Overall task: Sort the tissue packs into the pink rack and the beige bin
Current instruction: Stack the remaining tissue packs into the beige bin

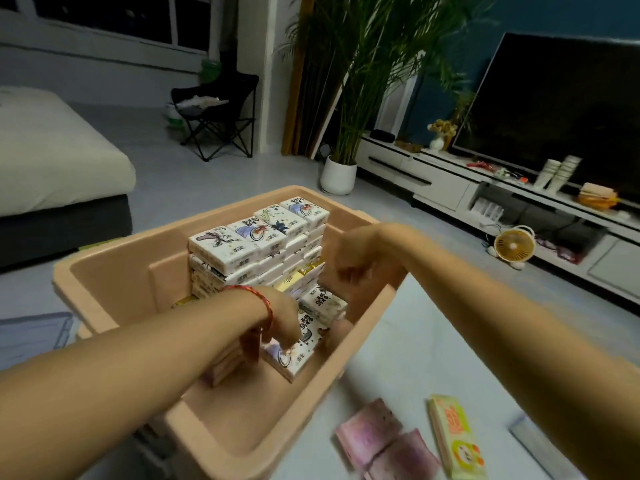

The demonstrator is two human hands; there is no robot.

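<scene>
- Tissue packs (256, 233): white wrappers with ink-style cartoon prints and black characters; stacked several layers deep in neat rows, filling the 12 o'clock end of the bin; a few yellow-wrapped packs show low in the stack's right side
- Beige bin (110, 289): open-topped plastic tub with a broad rolled rim, standing on the pale floor at frame centre
- Loose packs (298, 355): same white print, lying tilted and unaligned on the bin floor towards 6 o'clock; one more (322, 303) lies just behind them
- Left hand (277, 317): reaching down inside the bin, red string bracelet (259, 299) at the wrist; fingers bent downward onto a loose pack; whether they grip it cannot be told
- Right hand (356, 261): over the bin's 3 o'clock rim, motion-blurred; fingers look curled; anything held cannot be made out
- Pink packs (370, 434) and a yellow pack (453, 441): on the floor at 5 o'clock, outside the bin; the pink ones are blurred, their print unreadable
- Hidden: the lower layers of the stack behind the hands and the bin wall; the near rim partly covered by the left forearm
- Open room: bare bin floor at 6 o'clock; a gap between the stack and the 9 o'clock wall
</scene>
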